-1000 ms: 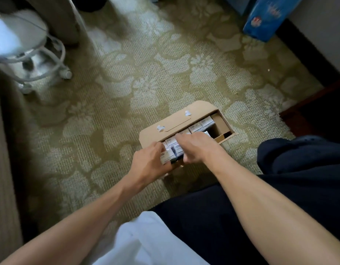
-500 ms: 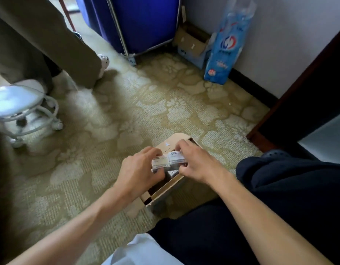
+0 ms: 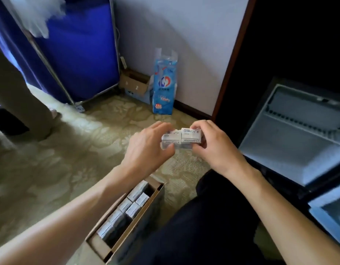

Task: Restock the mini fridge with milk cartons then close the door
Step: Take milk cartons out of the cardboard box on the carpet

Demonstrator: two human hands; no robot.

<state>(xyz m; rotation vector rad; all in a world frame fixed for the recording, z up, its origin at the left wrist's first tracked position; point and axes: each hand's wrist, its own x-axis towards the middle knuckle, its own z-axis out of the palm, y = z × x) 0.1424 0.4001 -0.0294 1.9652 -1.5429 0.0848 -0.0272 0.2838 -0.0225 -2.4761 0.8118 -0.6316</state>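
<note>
One mini fridge (image 3: 291, 134) is recorded open at the right, recessed in a dark cabinet (image 3: 280, 44). Its pale interior is turned toward the hands and its right side is cut off by the frame edge. A stretch of carpet (image 3: 69, 159) is left open between the cardboard box (image 3: 125, 236) at the knees and the blue package (image 3: 164, 87) stood at the wall.

Two milk cartons (image 3: 181, 138), pressed side by side, are held in the air above the carpet, just left of the fridge opening. The left hand (image 3: 148, 148) is curled round the left carton. By the right hand (image 3: 215, 146) the right carton is pinched, fingers above and thumb below.

Further cartons (image 3: 134, 203) are seen in rows inside the box, their print too blurred to be read. The box's left wall is partly covered by the left forearm.
</note>
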